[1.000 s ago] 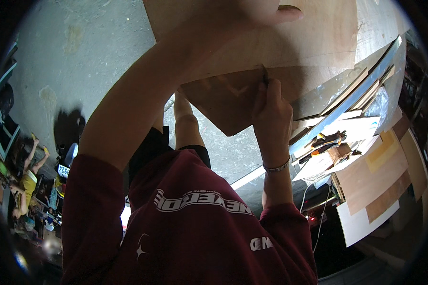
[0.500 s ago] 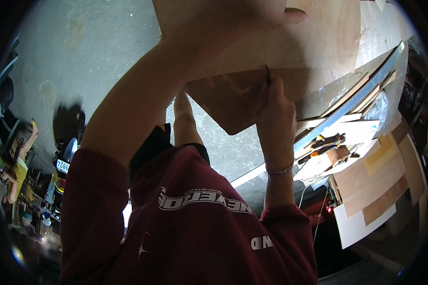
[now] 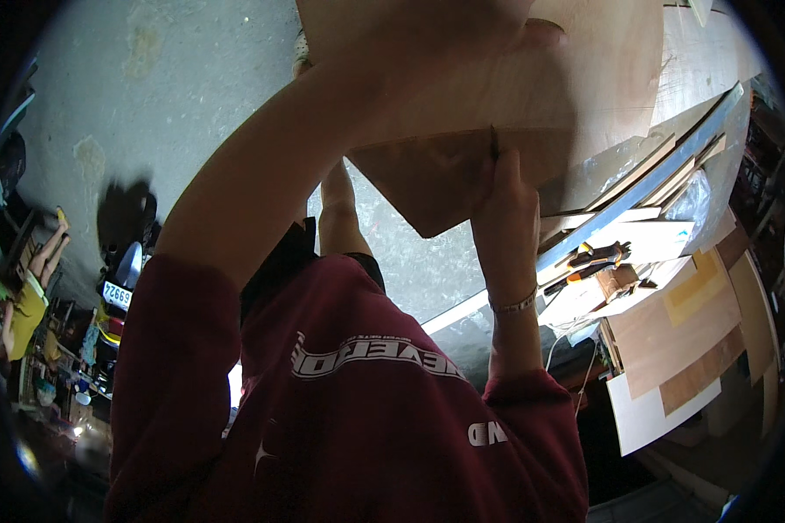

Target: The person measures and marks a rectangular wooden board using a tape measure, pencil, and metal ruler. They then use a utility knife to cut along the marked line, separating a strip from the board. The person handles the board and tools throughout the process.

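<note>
A light plywood sheet lies over a darker board, whose pointed corner juts toward me. My left hand rests on the upper sheet near the top of the view; its thumb is stretched out, and the other fingers are lost in shadow and past the frame's edge. My right hand is closed around a thin, dark, pointed tool. The tool's tip stands at the front edge of the upper sheet; whether it is a blade or a marker I cannot tell.
To the right lie a long metal strip, wood offcuts and orange-and-black hand tools on a white board. More plywood sheets lie beyond. At far left are a parked motorcycle and another person. My bare knee is under the boards.
My right hand has shifted very slightly, and the tool in it stands a little more upright. The left hand keeps its place on the sheet. The whole view has tilted a little.
</note>
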`<act>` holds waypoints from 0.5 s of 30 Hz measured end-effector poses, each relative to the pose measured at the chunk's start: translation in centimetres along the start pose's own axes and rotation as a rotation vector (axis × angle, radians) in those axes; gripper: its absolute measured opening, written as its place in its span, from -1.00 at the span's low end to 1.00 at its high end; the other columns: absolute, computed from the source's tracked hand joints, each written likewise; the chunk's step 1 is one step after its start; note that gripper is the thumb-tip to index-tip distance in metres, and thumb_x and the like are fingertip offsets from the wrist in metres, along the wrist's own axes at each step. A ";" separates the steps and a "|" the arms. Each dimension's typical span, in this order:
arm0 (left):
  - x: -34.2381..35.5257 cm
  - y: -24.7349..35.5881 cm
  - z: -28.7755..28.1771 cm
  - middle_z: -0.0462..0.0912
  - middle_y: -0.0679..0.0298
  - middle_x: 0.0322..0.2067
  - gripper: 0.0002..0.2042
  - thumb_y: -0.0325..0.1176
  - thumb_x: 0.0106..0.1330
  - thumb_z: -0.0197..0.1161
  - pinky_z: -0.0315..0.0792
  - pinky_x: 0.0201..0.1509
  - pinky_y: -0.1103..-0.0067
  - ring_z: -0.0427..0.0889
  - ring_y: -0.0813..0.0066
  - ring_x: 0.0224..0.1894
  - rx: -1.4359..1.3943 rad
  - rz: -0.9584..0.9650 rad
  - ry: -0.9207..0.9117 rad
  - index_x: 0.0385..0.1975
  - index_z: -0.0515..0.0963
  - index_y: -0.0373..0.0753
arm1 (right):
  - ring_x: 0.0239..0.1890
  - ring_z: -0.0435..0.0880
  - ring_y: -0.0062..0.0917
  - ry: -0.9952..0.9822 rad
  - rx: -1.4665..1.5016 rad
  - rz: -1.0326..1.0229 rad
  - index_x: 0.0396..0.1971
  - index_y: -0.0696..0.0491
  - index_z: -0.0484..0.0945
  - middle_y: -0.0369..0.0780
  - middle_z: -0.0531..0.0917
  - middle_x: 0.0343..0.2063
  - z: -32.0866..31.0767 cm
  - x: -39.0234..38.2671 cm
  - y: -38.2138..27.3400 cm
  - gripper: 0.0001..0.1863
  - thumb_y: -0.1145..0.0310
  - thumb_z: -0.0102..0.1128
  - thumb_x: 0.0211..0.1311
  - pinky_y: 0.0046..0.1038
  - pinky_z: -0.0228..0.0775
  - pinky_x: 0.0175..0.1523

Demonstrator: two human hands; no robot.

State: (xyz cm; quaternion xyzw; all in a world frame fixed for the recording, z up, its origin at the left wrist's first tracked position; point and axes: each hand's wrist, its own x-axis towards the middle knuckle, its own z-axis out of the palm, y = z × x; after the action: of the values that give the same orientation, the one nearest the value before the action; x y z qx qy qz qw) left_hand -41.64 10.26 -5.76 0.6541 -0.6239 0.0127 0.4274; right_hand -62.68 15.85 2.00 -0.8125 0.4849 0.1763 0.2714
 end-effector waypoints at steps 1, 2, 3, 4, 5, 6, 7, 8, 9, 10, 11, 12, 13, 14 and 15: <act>0.2 0.2 -0.3 0.51 -0.10 0.22 -0.42 0.01 0.31 0.27 0.14 0.46 0.11 0.37 -0.01 0.34 0.006 -0.011 -0.023 0.15 0.56 -0.34 | -0.36 0.76 0.07 0.021 0.009 -0.016 -0.08 0.15 0.35 0.15 0.69 -0.51 0.3 0.0 0.3 -0.82 0.35 0.01 0.52 -0.06 0.63 -0.44; 0.5 0.2 -0.7 0.51 -0.10 0.22 -0.43 0.02 0.33 0.25 0.15 0.45 0.11 0.38 -0.01 0.34 0.017 -0.018 -0.040 0.16 0.55 -0.34 | -0.36 0.76 0.07 0.050 0.018 -0.037 -0.06 0.16 0.36 0.15 0.69 -0.51 0.5 0.1 0.4 -0.80 0.35 0.01 0.51 -0.06 0.63 -0.44; 0.8 0.1 -0.9 0.48 -0.10 0.25 -0.42 0.03 0.36 0.20 0.12 0.48 0.12 0.35 0.00 0.36 0.031 -0.018 -0.062 0.20 0.52 -0.32 | -0.33 0.75 0.07 0.066 0.024 -0.041 -0.01 0.15 0.37 0.15 0.70 -0.47 0.7 0.3 0.6 -0.78 0.35 0.02 0.50 -0.05 0.63 -0.41; 0.5 -0.2 -0.5 0.44 -0.09 0.29 -0.41 0.03 0.39 0.16 0.09 0.50 0.13 0.32 0.02 0.39 0.049 -0.021 -0.087 0.25 0.49 -0.31 | -0.31 0.75 0.08 0.079 0.033 -0.049 0.03 0.15 0.38 0.16 0.70 -0.44 1.0 0.4 0.7 -0.75 0.35 0.03 0.49 -0.04 0.64 -0.38; 0.4 -0.6 0.1 0.41 -0.09 0.32 -0.41 0.04 0.43 0.11 0.05 0.52 0.13 0.29 0.03 0.41 0.068 -0.020 -0.103 0.30 0.45 -0.29 | -0.28 0.75 0.08 0.099 0.037 -0.059 0.07 0.14 0.38 0.16 0.71 -0.41 1.0 0.4 0.7 -0.72 0.35 0.04 0.48 -0.03 0.64 -0.35; 0.2 -1.0 0.8 0.47 -0.04 0.23 -0.38 0.10 0.34 0.19 0.17 0.43 0.14 0.37 0.05 0.33 0.041 -0.024 -0.075 0.27 0.49 -0.22 | -0.25 0.75 0.07 0.117 0.049 -0.057 0.11 0.11 0.39 0.15 0.71 -0.37 1.1 0.3 0.7 -0.70 0.34 0.04 0.48 -0.02 0.64 -0.32; -0.9 -1.5 1.9 0.52 0.00 0.14 -0.35 0.17 0.26 0.27 0.28 0.34 0.14 0.46 0.07 0.24 0.019 -0.043 -0.049 0.24 0.53 -0.14 | -0.22 0.75 0.06 0.120 0.057 -0.060 0.14 0.08 0.39 0.15 0.72 -0.32 1.1 -0.1 0.5 -0.68 0.34 0.04 0.47 -0.01 0.64 -0.28; -1.1 -1.8 2.7 0.58 0.05 0.05 -0.32 0.24 0.18 0.35 0.39 0.25 0.15 0.54 0.08 0.15 -0.004 -0.037 -0.020 0.22 0.57 -0.07 | -0.19 0.75 0.06 0.146 0.075 -0.061 0.18 0.06 0.39 0.14 0.72 -0.28 1.4 0.0 0.3 -0.65 0.34 0.05 0.47 0.00 0.64 -0.24; -1.2 -1.4 2.5 0.54 0.05 0.12 -0.32 0.24 0.20 0.33 0.35 0.30 0.12 0.49 0.08 0.22 0.044 -0.037 -0.029 0.22 0.55 -0.09 | -0.16 0.74 0.06 0.108 0.077 -0.029 0.20 0.03 0.39 0.13 0.72 -0.24 1.5 -0.6 0.4 -0.64 0.33 0.05 0.47 0.00 0.63 -0.22; -0.4 -1.2 2.0 0.50 0.05 0.20 -0.32 0.24 0.23 0.31 0.31 0.35 0.10 0.45 0.08 0.28 0.092 -0.014 -0.031 0.23 0.54 -0.12 | -0.14 0.73 0.06 0.092 0.087 0.004 0.21 0.01 0.39 0.12 0.72 -0.21 1.5 -0.6 0.5 -0.63 0.32 0.04 0.47 0.01 0.63 -0.19; 0.0 -1.0 1.4 0.46 0.04 0.28 -0.32 0.24 0.26 0.29 0.27 0.40 0.07 0.41 0.07 0.34 0.153 0.005 -0.033 0.23 0.53 -0.14 | -0.11 0.72 0.06 0.071 0.102 0.025 0.23 -0.02 0.39 0.11 0.72 -0.17 1.7 -1.0 0.7 -0.62 0.32 0.04 0.47 0.01 0.62 -0.17; -0.1 -1.3 1.2 0.40 0.04 0.34 -0.30 0.25 0.26 0.26 0.16 0.47 0.06 0.32 0.07 0.40 0.148 -0.030 -0.124 0.26 0.50 -0.11 | -0.11 0.72 0.08 0.127 0.163 -0.028 0.23 -0.04 0.39 0.11 0.72 -0.17 2.3 -1.9 1.0 -0.62 0.32 0.05 0.47 0.01 0.62 -0.17; 0.5 -2.6 0.7 0.33 0.04 0.39 -0.29 0.27 0.26 0.24 0.04 0.53 0.04 0.22 0.06 0.47 0.166 -0.076 -0.191 0.29 0.48 -0.09 | -0.11 0.71 0.09 0.186 0.219 -0.113 0.23 -0.05 0.40 0.10 0.72 -0.17 2.5 -1.9 1.3 -0.62 0.32 0.05 0.47 0.00 0.62 -0.17; 0.7 -2.4 0.0 0.33 0.04 0.40 -0.29 0.27 0.26 0.24 0.04 0.54 0.05 0.23 0.05 0.46 0.170 -0.114 -0.169 0.30 0.47 -0.08 | -0.10 0.70 0.12 0.153 0.171 -0.094 0.22 -0.03 0.41 0.11 0.72 -0.17 2.7 -2.0 2.2 -0.63 0.33 0.04 0.47 0.01 0.61 -0.16; 0.7 -1.3 -0.5 0.33 0.04 0.40 -0.29 0.27 0.27 0.23 0.04 0.54 0.05 0.23 0.04 0.46 0.145 -0.151 -0.157 0.31 0.47 -0.08 | -0.09 0.69 0.15 0.117 0.114 -0.046 0.21 0.00 0.41 0.11 0.72 -0.18 2.6 -2.8 3.4 -0.64 0.34 0.04 0.48 0.02 0.61 -0.15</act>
State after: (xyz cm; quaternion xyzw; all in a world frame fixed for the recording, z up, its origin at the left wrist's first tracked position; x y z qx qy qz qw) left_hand -40.17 9.83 -5.71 0.7275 -0.6017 -0.0256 0.3287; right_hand -67.11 18.09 0.58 -0.8156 0.4903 0.0945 0.2924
